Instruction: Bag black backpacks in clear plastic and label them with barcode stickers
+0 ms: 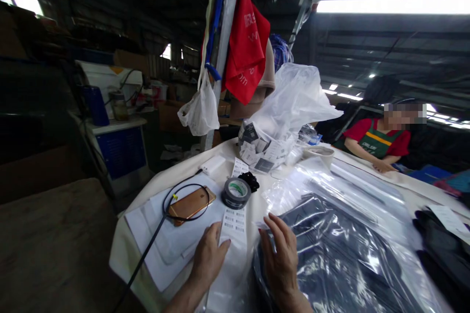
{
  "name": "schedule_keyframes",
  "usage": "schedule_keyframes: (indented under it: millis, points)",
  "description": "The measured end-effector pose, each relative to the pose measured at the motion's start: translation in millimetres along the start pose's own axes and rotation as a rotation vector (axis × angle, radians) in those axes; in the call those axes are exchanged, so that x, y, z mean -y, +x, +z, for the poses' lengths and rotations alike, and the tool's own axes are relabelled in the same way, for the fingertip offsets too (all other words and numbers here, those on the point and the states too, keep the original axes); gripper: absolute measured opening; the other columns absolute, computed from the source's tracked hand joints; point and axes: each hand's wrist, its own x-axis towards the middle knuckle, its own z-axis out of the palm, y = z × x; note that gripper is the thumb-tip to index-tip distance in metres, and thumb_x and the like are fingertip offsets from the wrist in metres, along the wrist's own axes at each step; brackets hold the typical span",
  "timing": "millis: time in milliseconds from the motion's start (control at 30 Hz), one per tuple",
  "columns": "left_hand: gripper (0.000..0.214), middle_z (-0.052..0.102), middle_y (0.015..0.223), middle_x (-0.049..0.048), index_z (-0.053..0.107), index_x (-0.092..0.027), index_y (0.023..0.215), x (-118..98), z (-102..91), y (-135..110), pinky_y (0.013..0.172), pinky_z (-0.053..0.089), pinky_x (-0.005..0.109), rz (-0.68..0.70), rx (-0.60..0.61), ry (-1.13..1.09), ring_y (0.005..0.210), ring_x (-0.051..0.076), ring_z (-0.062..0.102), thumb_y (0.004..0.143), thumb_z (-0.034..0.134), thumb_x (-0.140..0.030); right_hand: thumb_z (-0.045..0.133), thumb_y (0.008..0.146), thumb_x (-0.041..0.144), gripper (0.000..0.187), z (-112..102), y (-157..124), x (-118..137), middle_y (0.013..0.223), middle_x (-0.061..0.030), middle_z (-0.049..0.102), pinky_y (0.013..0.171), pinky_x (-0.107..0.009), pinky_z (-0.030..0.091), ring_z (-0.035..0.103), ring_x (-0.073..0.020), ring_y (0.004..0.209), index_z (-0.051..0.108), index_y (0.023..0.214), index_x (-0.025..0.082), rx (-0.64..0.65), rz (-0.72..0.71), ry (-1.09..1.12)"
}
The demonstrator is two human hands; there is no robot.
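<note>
My left hand [209, 256] rests on a white strip of barcode labels [234, 224], its fingers bent and pressing the strip's left edge. Beside it, my right hand [279, 249] lies with fingers stretched out on the left edge of a clear plastic bag holding a dark garment [341, 254]. The label strip runs between the two hands toward the table's front edge. A roll of grey tape [236, 192] stands just beyond the strip.
A gold phone [191, 203] with a black cable [154, 234] lies on white sheets at left. A bag full of tags [264, 149] sits behind, near a post hung with red cloth [245, 44]. Another person [382, 142] sits at the far right. Dark gloves [440, 244] lie at right.
</note>
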Motion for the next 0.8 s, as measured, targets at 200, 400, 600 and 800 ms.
schedule_keyframes:
  millis: [200, 400, 600, 800]
  points:
    - [0.043, 0.056, 0.063, 0.0027, 0.059, -0.015, 0.065, -69.4, 11.0, -35.1, 0.06, 0.037, 0.027, -0.073, 0.25, -0.282, 0.063, 0.016, 0.051, 0.07, 0.051, -0.057, 0.06, 0.083, 0.011, 0.019, -47.7, 11.9, 27.8, 0.105, -0.0128, 0.062, 0.102, -0.044, 0.031, 0.051, -0.0225, 0.112, 0.059, 0.103, 0.011, -0.009, -0.532, -0.288]
    - [0.034, 0.05, 0.059, -0.002, 0.053, -0.016, 0.059, -91.8, 44.2, -56.7, 0.056, 0.035, 0.023, -0.202, 0.415, -0.442, 0.059, 0.011, 0.046, 0.057, 0.067, -0.046, 0.049, 0.086, 0.007, 0.021, -77.6, -0.4, 27.4, 0.108, -0.0116, 0.062, 0.107, -0.046, 0.026, 0.049, -0.0228, 0.117, 0.061, 0.103, 0.011, 0.017, -0.565, -0.363]
    - [0.03, 0.053, 0.056, -0.0025, 0.056, -0.017, 0.058, -76.4, 80.5, -56.9, 0.058, 0.039, 0.025, -0.102, 0.389, -0.232, 0.057, 0.013, 0.047, 0.055, 0.066, -0.045, 0.04, 0.089, 0.01, 0.027, -107.9, -6.1, 30.8, 0.105, -0.0061, 0.066, 0.111, -0.04, 0.022, 0.051, -0.0185, 0.113, 0.061, 0.107, 0.014, 0.049, -0.513, -0.429]
    - [0.035, 0.057, 0.059, -0.0011, 0.059, -0.018, 0.061, -72.2, 108.6, -30.3, 0.061, 0.041, 0.027, 0.169, 0.267, 0.074, 0.063, 0.017, 0.051, 0.06, 0.062, -0.053, 0.046, 0.09, 0.028, 0.027, -149.0, 6.6, -19.3, 0.111, -0.0083, 0.063, 0.098, -0.034, 0.041, 0.055, -0.0166, 0.105, 0.055, 0.111, 0.015, 0.511, -0.294, -0.205]
